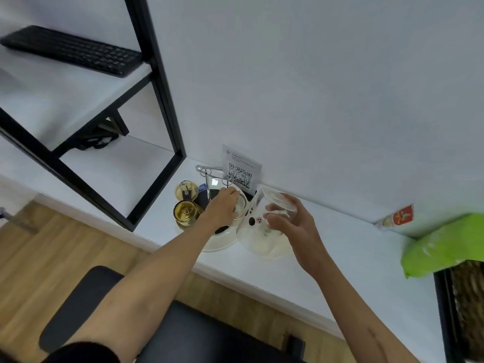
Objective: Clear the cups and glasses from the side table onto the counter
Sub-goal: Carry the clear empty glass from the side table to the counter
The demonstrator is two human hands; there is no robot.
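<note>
Mid-clearing: the right hand (pixel 290 224) holds a clear glass (pixel 275 205) above the table (pixel 327 247), the left hand (pixel 222 205) grips another glass (pixel 239 208) near the table's back edge.

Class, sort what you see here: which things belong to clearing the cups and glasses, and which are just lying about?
Part of the job:
clear glass, held by the right hand
glass under the left hand
two amber glasses
white surface

Lying about:
keyboard
QR card
green bag
</note>
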